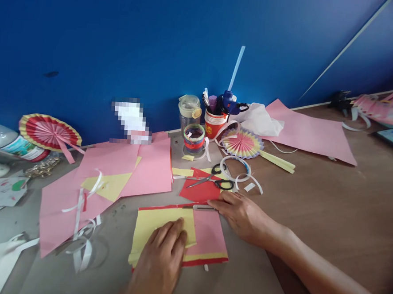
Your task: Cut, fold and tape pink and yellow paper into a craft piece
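My left hand [163, 251] lies flat with its fingers stretched over a yellow paper sheet [158, 220], pressing it down. That sheet rests on a pink sheet [210, 234] with yellow and red strips along its edges. In my right hand [240, 214] is a utility knife [203, 207], its fingers wrapped round the handle end. The blade points left, along the top edge of the yellow sheet. Just beyond the knife, black-handled scissors [211, 180] lie partly spread on a piece of red paper [197, 192].
Pink sheets [152, 166] and white tape strips [84, 242] lie to the left. A tape roll [235, 168], a paper fan [241, 143], a jar [189, 109] and a red cup [214, 126] of tools stand or lie behind. A blue wall [155, 51] closes the back.
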The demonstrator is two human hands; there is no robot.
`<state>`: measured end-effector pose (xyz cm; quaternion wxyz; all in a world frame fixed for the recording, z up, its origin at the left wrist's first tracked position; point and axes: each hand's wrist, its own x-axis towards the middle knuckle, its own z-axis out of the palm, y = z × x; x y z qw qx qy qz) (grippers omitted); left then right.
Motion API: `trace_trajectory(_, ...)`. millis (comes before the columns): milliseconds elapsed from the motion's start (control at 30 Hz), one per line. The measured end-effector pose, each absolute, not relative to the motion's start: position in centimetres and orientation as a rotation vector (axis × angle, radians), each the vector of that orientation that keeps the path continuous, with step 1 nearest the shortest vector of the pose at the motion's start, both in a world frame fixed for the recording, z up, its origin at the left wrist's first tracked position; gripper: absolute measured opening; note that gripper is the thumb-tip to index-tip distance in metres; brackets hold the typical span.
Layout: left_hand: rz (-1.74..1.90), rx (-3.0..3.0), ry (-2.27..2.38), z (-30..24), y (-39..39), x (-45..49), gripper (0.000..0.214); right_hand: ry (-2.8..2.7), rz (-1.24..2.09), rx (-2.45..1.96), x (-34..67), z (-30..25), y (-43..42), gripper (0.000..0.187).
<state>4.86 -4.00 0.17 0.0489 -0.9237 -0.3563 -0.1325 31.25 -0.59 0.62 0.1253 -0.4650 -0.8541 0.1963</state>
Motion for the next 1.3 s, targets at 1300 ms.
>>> trace_trajectory(1300,-0.184,-3.036,-1.201,2.0,-2.6,5.1,0.026,-2.557,0.574,-1.406,31.4,-0.2,-1.0,0.045)
